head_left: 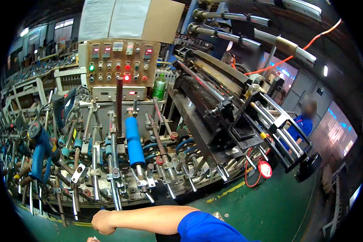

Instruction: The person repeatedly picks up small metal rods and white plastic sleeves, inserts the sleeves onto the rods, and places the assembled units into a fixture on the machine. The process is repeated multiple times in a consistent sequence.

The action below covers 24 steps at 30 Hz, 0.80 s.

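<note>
Factory machine (149,133), green bottle (159,86) upright

Your right hand (103,222) is curled into a loose fist at the lower edge, forearm crossing from the blue sleeve. Just above it stand the machine's steel rods (116,192), tilted and fanned out. Nearest is the blue roller (134,141), upright on its shaft among them.

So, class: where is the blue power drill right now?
In the head view, the blue power drill hangs at the machine's far left, left of the blue roller and above the person's right hand.
</note>
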### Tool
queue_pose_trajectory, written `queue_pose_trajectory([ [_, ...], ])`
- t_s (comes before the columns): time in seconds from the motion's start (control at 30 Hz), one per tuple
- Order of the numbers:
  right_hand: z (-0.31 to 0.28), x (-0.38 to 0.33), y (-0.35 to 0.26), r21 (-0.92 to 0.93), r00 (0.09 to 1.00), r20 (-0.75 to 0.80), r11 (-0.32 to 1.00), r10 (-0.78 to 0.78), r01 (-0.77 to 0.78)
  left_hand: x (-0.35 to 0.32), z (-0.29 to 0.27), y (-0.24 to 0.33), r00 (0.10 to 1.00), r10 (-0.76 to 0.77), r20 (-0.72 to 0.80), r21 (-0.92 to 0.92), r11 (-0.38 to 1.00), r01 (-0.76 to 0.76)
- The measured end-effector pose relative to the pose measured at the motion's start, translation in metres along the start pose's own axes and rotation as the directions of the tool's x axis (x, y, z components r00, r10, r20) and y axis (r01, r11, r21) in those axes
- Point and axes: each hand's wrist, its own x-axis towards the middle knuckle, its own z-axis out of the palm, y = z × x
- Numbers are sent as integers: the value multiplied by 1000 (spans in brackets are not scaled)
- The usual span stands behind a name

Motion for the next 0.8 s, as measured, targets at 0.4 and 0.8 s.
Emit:
queue_pose_trajectory([
  [0.4,24,-44,7,173,895,-393,973,211,-154,-23,1,30,965,22,263,105,993,-51],
  [0.8,157,-188,-107,591,516,-703,806,490,39,-58,-22,-38,674,128,727,169,919,-357],
])
